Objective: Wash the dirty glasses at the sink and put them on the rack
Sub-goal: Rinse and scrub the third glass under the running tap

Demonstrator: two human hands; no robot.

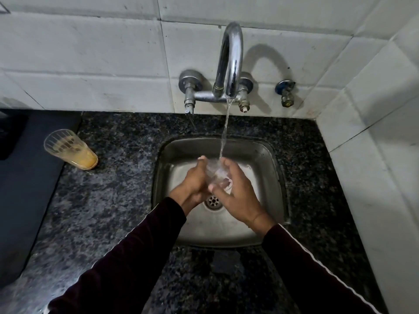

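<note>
- Head view looks down on a small steel sink (267, 155) set into a dark speckled stone counter (118, 191); every place below is given from this sink.
- Over the middle of the sink, both hands hold a clear glass (216, 175) under the running water.
- That glass is see-through and blurred by the stream, so its outline is hard to make out; it appears tilted, with its mouth toward the right hand.
- Left hand (193, 182) wraps its fingers round the glass from the left, thumb up near the rim.
- Right hand (235, 196) curls round the glass from the right; its fingertips seem to reach into or over the mouth, though the water hides just where.
- Water falls from a curved chrome tap (230, 57), fixed to the tiled wall behind the sink, onto the glass and the right hand's fingers.
- A drain (213, 201) shows in the sink floor, just below the hands.
- Left of the sink, well apart on the counter, stands a second glass (70, 149): ribbed, cloudy, smeared with tan residue and holding a tan layer at its base.
- It stands beside the edge of a dark mat (27, 177) farther left.
- Both sleeves are dark; the right one carries a white stripe.
</note>
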